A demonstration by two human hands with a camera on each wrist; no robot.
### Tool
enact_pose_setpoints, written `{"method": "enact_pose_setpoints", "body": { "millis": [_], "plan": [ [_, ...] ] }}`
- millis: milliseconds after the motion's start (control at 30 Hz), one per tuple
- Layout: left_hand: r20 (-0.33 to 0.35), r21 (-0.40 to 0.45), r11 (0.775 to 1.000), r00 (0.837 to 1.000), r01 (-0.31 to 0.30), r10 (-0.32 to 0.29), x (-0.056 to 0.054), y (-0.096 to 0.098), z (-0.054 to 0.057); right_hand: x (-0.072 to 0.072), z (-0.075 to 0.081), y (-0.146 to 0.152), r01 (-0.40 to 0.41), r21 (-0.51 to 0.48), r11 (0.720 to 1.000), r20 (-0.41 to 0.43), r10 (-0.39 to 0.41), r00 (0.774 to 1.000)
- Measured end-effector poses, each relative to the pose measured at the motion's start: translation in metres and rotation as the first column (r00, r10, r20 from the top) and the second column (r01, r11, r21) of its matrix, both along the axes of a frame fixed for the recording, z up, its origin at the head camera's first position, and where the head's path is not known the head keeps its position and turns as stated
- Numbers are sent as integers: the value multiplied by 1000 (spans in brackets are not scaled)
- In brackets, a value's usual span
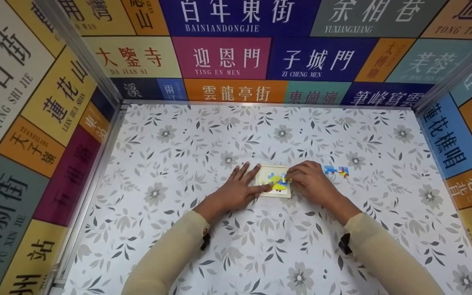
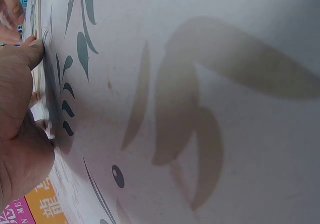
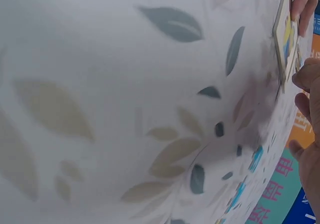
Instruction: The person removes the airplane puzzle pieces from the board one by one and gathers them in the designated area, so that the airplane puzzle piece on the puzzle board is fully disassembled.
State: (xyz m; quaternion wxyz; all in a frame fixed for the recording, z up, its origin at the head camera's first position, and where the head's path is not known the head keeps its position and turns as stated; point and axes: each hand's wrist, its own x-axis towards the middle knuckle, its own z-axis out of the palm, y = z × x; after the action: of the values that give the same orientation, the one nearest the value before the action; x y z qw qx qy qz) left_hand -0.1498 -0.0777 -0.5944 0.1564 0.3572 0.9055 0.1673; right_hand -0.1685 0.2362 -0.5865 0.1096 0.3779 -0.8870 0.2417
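So the left hand's [image 1: 238,190] splayed out, fingers straight and not gripping anything, thumb reaching over the one puzzle tray [image 1: 275,169] sitting right between both hands. Right hand's [image 1: 309,178] got its fingers bent in at the tray's near side; can't tell if it's pinching a piece. Just outside that hand: loose puzzle pieces [image 1: 331,169], two at least, too small to count exactly.

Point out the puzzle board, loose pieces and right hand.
Puzzle board [image 1: 275,169]: head view, bare upper part.
Loose pieces [image 1: 330,169]: head view, blue left end.
Right hand [image 1: 311,180]: head view, back of hand.
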Motion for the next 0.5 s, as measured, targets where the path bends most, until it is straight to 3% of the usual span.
{"method": "enact_pose_setpoints", "body": {
  "millis": [500],
  "plan": [
    [17, 35, 999, 1000, -7, 6, 1, 0, 1, 11, 0, 41, 69, 36, 997, -87, -65, 994]
  ]
}}
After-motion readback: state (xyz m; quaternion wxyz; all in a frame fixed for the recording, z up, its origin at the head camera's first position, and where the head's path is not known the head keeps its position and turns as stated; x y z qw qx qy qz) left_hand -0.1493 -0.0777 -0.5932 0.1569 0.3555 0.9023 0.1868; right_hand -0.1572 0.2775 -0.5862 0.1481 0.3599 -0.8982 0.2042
